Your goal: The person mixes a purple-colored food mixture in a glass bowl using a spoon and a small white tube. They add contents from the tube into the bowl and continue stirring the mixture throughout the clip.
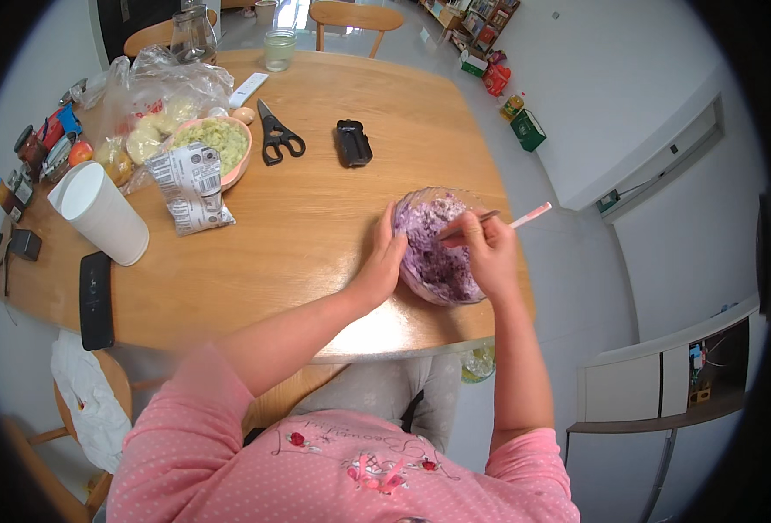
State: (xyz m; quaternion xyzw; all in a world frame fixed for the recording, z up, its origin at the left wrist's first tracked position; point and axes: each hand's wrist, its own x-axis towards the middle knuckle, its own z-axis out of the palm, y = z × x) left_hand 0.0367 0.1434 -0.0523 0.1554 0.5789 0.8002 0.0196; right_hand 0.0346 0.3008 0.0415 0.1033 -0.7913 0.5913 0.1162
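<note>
A clear glass bowl holding purple and white mash stands near the table's right edge. My left hand cups the bowl's left side, with the thumb by the rim. Over the bowl, my right hand grips a thin dark utensil, its lower end at the mash. Whether it is one stick or a pair, I cannot tell. Beyond the knuckles a pink and white handle sticks out to the right; my hand hides its other end.
Kitchen scissors and a small black tray lie beyond the bowl. Leftward are a pink bowl of pale green mash, a printed packet, a paper roll, plastic bags and a black case. A glass jar stands farther back.
</note>
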